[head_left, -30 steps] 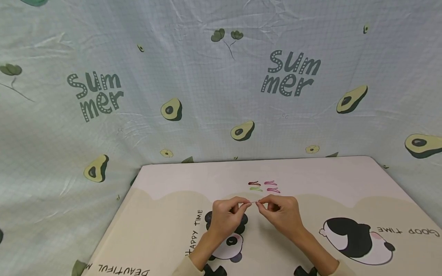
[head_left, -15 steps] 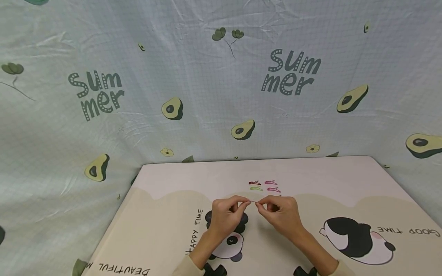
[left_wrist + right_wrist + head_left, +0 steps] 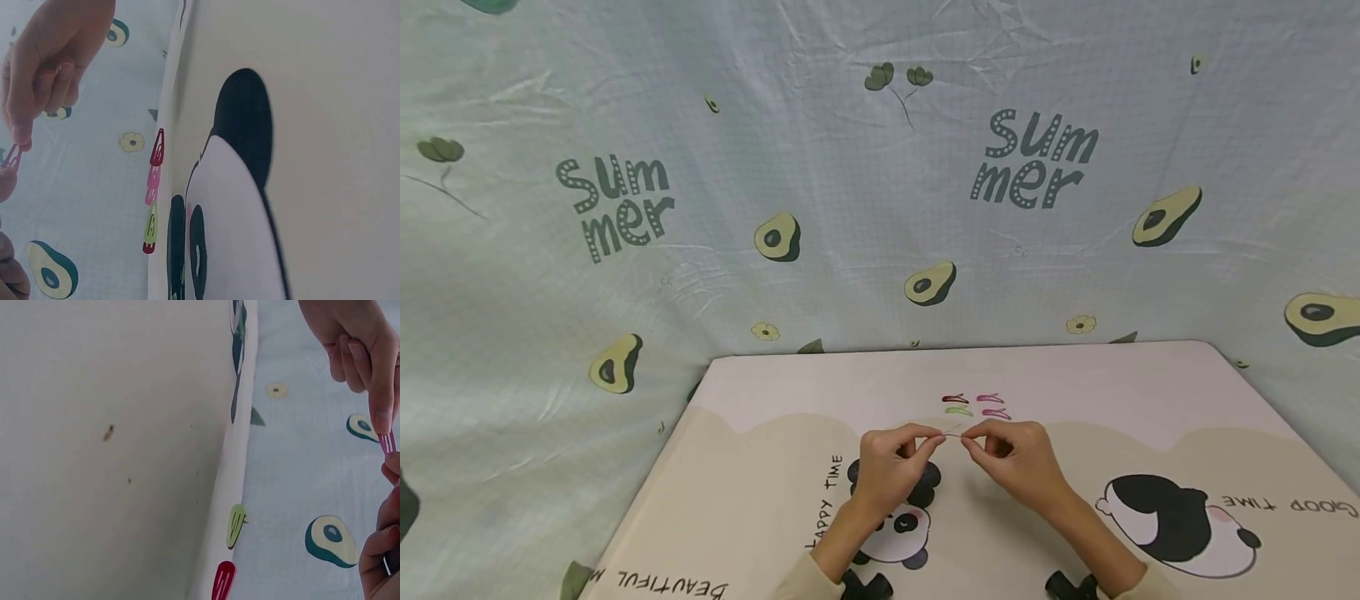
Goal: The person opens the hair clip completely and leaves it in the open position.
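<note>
Above the table, my left hand (image 3: 889, 467) and right hand (image 3: 1017, 463) face each other, thumb and forefinger pinching opposite ends of one small snap hair clip (image 3: 952, 434). In the left wrist view the hair clip (image 3: 12, 157) looks pinkish purple; in the right wrist view the hair clip (image 3: 387, 442) shows slots along its body. Fingertips cover both of its ends. A thin strip stands slightly apart from its body in the head view. Beyond the hands lie a dark red clip (image 3: 955, 399), a green clip (image 3: 958, 411), a pink clip (image 3: 989, 398) and a magenta clip (image 3: 996, 413).
The table (image 3: 760, 500) wears a beige and pale pink cover printed with a panda (image 3: 895, 542), a black-and-white dog (image 3: 1180, 525) and lettering. Behind it hangs a pale curtain (image 3: 850, 167) with avocado prints. Dark objects (image 3: 867, 587) show at the near edge.
My right hand has shifted slightly right and up, and the gap between the fingertips is a little wider. A thin strip of the clip now shows raised. My left hand stays almost still.
</note>
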`<state>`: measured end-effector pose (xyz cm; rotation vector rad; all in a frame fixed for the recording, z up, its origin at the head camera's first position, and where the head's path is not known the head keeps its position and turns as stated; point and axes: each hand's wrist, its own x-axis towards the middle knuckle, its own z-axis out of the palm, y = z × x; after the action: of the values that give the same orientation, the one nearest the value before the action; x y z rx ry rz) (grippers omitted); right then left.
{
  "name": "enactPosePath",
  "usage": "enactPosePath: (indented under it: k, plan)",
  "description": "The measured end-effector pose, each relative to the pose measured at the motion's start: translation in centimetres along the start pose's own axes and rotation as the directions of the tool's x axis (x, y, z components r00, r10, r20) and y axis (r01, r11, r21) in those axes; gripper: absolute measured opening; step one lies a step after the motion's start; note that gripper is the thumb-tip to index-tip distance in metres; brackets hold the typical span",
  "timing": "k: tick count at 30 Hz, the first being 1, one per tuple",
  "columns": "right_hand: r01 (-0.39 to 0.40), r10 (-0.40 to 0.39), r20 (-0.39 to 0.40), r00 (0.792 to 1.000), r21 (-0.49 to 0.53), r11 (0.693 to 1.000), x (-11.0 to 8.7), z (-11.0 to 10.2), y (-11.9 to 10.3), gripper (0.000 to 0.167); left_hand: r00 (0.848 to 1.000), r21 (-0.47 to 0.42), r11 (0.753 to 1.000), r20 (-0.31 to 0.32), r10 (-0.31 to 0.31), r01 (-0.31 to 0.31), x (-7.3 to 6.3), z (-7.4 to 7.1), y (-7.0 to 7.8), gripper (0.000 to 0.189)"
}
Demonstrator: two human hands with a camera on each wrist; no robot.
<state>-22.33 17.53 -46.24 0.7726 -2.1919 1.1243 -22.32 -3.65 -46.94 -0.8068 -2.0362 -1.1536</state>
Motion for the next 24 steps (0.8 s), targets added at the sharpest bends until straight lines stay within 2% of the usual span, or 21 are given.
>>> enactPosePath:
  k: [6,10,14,18,24]
  plan:
    - [0.006,-0.006,-0.019,1.000,0.010,1.000,0.1,-0.1,0.1,0.021,0.999,-0.004,0.999,0.033,-0.034,0.035,0.1,-0.1,0.2,0.007]
    - [0.015,-0.015,-0.029,0.999,0.022,1.000,0.1,-0.4,0.4,0.015,0.996,-0.022,0.998,0.066,-0.052,0.054,0.2,-0.1,0.3,0.009]
    - [0.020,-0.020,-0.025,0.999,0.022,1.000,0.2,-0.7,0.5,0.016,0.991,-0.037,0.994,0.089,-0.100,0.104,0.3,-0.2,0.6,0.007]
    - [-0.019,0.018,0.019,1.000,0.025,1.000,0.5,-0.9,0.4,0.024,0.987,-0.054,0.988,0.087,-0.138,0.143,0.3,-0.1,0.6,0.006]
    - [-0.126,0.124,0.097,0.988,0.013,0.992,0.9,-1.6,0.3,0.016,0.976,-0.083,0.975,0.100,-0.196,0.204,0.8,0.2,0.4,0.005]
